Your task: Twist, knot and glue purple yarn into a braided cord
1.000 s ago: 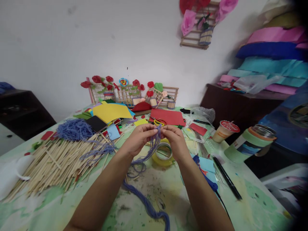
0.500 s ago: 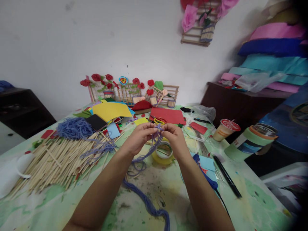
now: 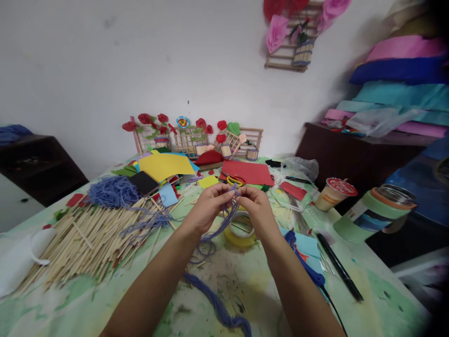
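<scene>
Two hands work close together above the middle of the surface (image 3: 382,292): the left hand (image 3: 206,208) and the right hand (image 3: 257,208) each pinch purple yarn (image 3: 229,219) between thumb and fingers, their fingertips nearly meeting. Whether there is a knot at the pinch is too small to tell. From there the strands hang down between the hands and trail toward the left wrist, where loose loops lie on the surface. A thicker yarn bundle (image 3: 214,302) runs between the forearms toward the near edge.

Just behind the hanging strands, a roll of yellow tape (image 3: 240,240) lies flat. Beyond the fingertips, yellow-handled scissors (image 3: 234,180) rest at a red sheet (image 3: 254,173). To the left, wooden sticks (image 3: 75,245) spread in a wide heap, with a tangled yarn pile (image 3: 112,192) at its far edge, beside a black square (image 3: 143,183). To the right of the right forearm lie a blue glue gun (image 3: 304,264) and a black pen (image 3: 340,267); farther right, a lidded cup (image 3: 333,195) stands near a green jar (image 3: 366,216). Small lattice panels (image 3: 191,140) with paper flowers lean along the wall.
</scene>
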The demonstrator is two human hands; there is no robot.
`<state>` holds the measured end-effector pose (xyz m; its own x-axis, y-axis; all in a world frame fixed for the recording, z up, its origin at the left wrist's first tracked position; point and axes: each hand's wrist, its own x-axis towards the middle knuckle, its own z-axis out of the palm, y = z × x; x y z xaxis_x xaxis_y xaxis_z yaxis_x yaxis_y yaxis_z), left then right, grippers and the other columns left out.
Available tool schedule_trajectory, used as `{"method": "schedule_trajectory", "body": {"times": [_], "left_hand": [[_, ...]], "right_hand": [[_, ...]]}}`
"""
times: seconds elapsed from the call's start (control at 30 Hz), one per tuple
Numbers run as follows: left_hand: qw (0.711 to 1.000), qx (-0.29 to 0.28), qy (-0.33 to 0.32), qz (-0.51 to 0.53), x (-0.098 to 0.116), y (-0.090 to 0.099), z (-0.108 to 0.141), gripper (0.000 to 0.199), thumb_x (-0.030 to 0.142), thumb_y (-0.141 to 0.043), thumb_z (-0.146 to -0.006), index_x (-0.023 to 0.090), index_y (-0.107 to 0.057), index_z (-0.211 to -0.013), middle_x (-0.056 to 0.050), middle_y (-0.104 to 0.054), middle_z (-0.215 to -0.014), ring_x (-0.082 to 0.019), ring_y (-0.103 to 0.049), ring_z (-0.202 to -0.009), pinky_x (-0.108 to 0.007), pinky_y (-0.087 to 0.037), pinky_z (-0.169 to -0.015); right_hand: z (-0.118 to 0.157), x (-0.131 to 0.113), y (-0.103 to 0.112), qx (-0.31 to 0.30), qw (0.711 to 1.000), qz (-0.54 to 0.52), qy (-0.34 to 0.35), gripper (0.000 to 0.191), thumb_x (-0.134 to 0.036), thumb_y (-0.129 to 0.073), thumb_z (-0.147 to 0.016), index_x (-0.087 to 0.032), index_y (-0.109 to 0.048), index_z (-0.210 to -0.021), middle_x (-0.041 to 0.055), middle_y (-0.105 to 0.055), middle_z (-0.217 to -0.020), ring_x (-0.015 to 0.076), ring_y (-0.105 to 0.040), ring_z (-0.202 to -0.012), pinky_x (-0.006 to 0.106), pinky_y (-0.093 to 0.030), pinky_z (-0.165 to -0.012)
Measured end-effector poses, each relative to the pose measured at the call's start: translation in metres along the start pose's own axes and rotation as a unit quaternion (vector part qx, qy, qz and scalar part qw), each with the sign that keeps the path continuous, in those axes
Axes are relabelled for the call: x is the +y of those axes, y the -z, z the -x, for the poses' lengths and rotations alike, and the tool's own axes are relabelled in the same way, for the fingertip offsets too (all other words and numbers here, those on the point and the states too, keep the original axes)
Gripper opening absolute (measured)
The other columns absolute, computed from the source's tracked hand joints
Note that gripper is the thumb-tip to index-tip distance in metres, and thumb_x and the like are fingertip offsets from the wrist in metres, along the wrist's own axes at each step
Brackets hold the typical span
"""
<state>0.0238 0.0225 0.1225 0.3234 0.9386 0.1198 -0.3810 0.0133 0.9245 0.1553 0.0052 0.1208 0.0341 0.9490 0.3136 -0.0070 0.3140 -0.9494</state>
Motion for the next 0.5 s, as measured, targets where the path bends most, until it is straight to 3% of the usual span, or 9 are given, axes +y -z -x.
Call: {"method": "schedule_trajectory", "body": {"times": [0.27,0.37,0.5], "left_hand": [[0.990,0.058,0.000,0.130,0.004,0.016,-0.012,0.014,0.017,-0.074,-0.070,0.013,-0.063,-0.077,0.001,-0.062,-0.067,-0.007,-0.056,-0.058,-0.019,-0.045,-0.059],[0.974,0.111,0.003,0.197,0.010,0.036,-0.023,0.006,0.008,-0.064,-0.078,0.013,-0.061,-0.081,0.001,-0.063,-0.067,-0.007,-0.059,-0.058,-0.019,-0.049,-0.061],[0.943,0.172,0.020,0.283,0.016,0.069,-0.038,0.018,0.004,-0.046,-0.089,0.012,-0.060,-0.081,-0.001,-0.062,-0.064,-0.007,-0.060,-0.057,-0.017,-0.050,-0.058]], "right_hand": [[0.003,-0.005,0.000,-0.089,0.990,-0.106,-0.018,0.004,-0.022,-0.048,-0.055,-0.019,-0.050,-0.056,0.0012,-0.046,-0.064,0.0161,-0.039,-0.065,0.030,-0.034,-0.065],[0.009,-0.016,0.002,-0.102,0.987,-0.126,-0.014,0.004,-0.022,-0.048,-0.054,-0.019,-0.051,-0.053,0.0035,-0.047,-0.070,0.0181,-0.043,-0.070,0.031,-0.035,-0.067],[0.018,-0.031,0.009,-0.100,0.980,-0.170,-0.012,0.011,-0.020,-0.052,-0.057,-0.019,-0.063,-0.056,0.0084,-0.055,-0.091,0.0238,-0.048,-0.093,0.034,-0.038,-0.077]]}}
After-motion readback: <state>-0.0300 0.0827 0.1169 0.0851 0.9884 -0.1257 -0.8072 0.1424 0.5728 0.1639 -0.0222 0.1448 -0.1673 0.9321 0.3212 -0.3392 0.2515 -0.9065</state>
